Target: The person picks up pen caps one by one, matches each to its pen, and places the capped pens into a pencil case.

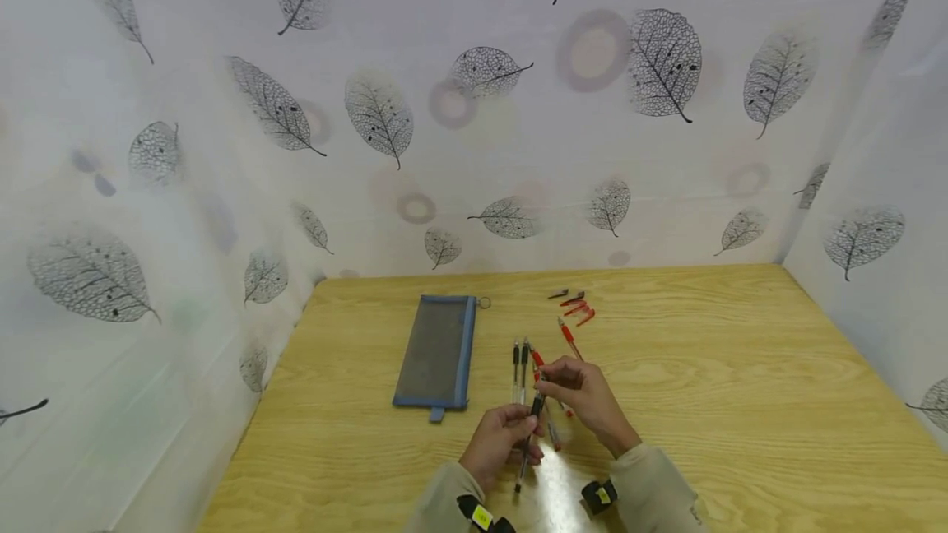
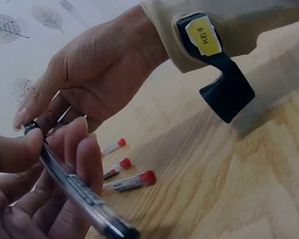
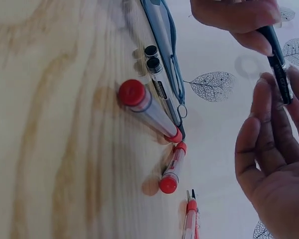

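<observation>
A black gel pen (image 1: 524,459) slants between both hands above the table. My left hand (image 1: 494,441) grips it by the barrel, thumb and fingers around the black grip section. At the pen's upper end, my right hand (image 1: 588,400) pinches with thumb and fingertips. The right wrist view shows that dark end (image 3: 283,84) between the right fingers. Past the hands lie two black pens (image 1: 516,359) side by side, without caps. Red pens (image 3: 148,112) lie close by, partly hidden by the hands in the head view.
A blue-edged mesh pencil pouch (image 1: 435,352) with a ring lies left of the pens. Loose red caps (image 1: 585,317) and black caps (image 1: 559,294) are grouped toward the back. One red pen (image 1: 569,337) points at them. Leaf-patterned curtain (image 1: 511,146) surrounds the wooden table (image 1: 741,401).
</observation>
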A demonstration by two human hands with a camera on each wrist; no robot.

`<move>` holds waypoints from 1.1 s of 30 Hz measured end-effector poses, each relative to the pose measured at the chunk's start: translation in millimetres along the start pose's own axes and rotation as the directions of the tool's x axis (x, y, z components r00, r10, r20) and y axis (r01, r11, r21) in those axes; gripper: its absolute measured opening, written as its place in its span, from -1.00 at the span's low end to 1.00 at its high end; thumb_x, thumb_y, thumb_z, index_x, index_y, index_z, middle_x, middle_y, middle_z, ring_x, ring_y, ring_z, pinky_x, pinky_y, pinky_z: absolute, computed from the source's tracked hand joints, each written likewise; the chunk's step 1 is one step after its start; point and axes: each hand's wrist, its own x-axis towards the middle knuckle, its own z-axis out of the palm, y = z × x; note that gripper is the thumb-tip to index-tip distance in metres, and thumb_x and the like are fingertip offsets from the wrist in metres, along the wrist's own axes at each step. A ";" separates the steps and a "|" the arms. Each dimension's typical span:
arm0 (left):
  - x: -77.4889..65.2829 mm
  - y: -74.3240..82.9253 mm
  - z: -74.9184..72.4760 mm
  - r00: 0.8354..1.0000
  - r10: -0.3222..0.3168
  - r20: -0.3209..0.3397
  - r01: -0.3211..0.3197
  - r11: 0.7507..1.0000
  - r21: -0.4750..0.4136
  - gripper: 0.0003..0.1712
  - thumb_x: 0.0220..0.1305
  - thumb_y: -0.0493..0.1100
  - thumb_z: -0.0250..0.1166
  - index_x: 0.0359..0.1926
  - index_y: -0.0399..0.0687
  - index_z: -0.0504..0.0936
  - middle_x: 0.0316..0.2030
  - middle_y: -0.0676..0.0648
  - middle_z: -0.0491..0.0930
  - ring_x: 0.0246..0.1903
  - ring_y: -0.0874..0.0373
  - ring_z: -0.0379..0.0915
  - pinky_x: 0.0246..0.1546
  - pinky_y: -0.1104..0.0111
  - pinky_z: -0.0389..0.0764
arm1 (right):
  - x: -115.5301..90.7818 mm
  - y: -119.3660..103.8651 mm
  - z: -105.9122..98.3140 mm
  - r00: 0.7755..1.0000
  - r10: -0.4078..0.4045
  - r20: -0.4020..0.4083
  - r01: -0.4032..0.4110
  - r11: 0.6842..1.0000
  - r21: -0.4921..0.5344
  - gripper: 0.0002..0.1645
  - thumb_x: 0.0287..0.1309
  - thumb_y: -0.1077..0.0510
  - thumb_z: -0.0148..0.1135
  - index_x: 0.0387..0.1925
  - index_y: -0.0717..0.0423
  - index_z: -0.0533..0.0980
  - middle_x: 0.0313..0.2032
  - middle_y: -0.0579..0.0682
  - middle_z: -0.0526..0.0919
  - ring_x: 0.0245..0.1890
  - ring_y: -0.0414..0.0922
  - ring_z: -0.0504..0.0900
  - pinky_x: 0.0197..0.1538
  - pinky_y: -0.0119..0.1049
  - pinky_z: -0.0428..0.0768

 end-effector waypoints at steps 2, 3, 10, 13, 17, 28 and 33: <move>1.3 0.7 -1.7 1.000 0.030 -0.008 -0.030 1.000 -0.009 -0.68 0.40 -0.24 0.14 0.03 -0.44 0.51 -0.27 -0.13 0.60 -0.55 0.23 0.56 -0.42 0.31 0.66 | 1.6 -1.1 0.8 1.000 0.009 0.016 -0.008 1.000 -0.014 -0.50 0.19 0.20 0.30 0.07 0.43 0.44 -0.20 0.28 0.65 -0.27 -0.14 0.67 -0.14 -0.23 0.63; 2.0 1.4 -2.7 0.999 0.043 -0.013 -0.043 0.999 -0.011 -0.67 0.41 -0.23 0.14 0.04 -0.44 0.50 -0.25 -0.14 0.58 -0.55 0.22 0.56 -0.41 0.31 0.66 | 2.6 -1.9 1.3 1.000 0.013 0.026 -0.013 1.000 -0.019 -0.46 0.18 0.20 0.31 0.12 0.41 0.42 -0.20 0.26 0.65 -0.27 -0.13 0.67 -0.15 -0.23 0.63; 10.8 6.5 -11.7 0.994 0.088 -0.070 -0.085 0.996 0.040 -0.61 0.41 -0.23 0.14 0.11 -0.47 0.44 -0.09 -0.31 0.55 -0.49 0.17 0.59 -0.34 0.25 0.68 | 16.7 -4.7 3.9 0.998 0.043 0.041 -0.041 0.998 -0.036 -0.39 0.18 0.22 0.31 0.22 0.31 0.36 -0.20 0.18 0.66 -0.25 -0.04 0.65 -0.16 -0.18 0.62; 15.8 7.7 -16.5 0.990 0.108 -0.096 -0.101 0.992 0.076 -0.61 0.38 -0.29 0.15 0.12 -0.50 0.45 -0.14 -0.33 0.56 -0.46 0.17 0.58 -0.34 0.27 0.66 | 25.9 -4.4 6.4 0.997 0.068 0.035 -0.066 0.996 -0.061 -0.40 0.16 0.20 0.34 0.20 0.28 0.39 -0.22 0.14 0.67 -0.24 0.00 0.65 -0.15 -0.05 0.62; 18.7 13.0 -22.8 0.977 0.154 -0.145 -0.119 0.967 0.224 -0.63 0.30 -0.33 0.21 0.09 -0.46 0.52 -0.21 -0.21 0.60 -0.35 0.17 0.54 -0.31 0.30 0.59 | 39.5 -2.9 9.9 0.995 0.103 0.019 -0.100 0.988 -0.120 -0.44 0.13 0.17 0.37 0.16 0.21 0.45 -0.27 0.06 0.68 -0.26 -0.05 0.65 -0.14 -0.05 0.60; 20.9 29.0 -34.0 0.956 0.193 -0.222 -0.084 0.903 0.422 -0.56 0.24 -0.42 0.21 0.16 -0.36 0.50 0.01 -0.24 0.57 -0.09 -0.04 0.55 -0.18 0.22 0.61 | 77.8 4.0 18.2 0.985 0.167 0.032 -0.158 0.970 -0.182 -0.45 0.15 0.23 0.34 0.17 0.24 0.45 -0.27 0.06 0.66 -0.29 -0.07 0.64 -0.18 -0.08 0.62; 24.8 29.3 -36.7 0.949 0.186 -0.255 -0.048 0.883 0.467 -0.55 0.25 -0.38 0.21 0.18 -0.31 0.51 0.04 -0.21 0.56 -0.03 -0.06 0.53 -0.16 0.19 0.61 | 92.9 8.3 23.0 0.976 0.211 0.056 -0.200 0.967 -0.157 -0.46 0.14 0.31 0.32 0.17 0.34 0.43 -0.30 0.12 0.67 -0.34 -0.02 0.67 -0.23 -0.11 0.64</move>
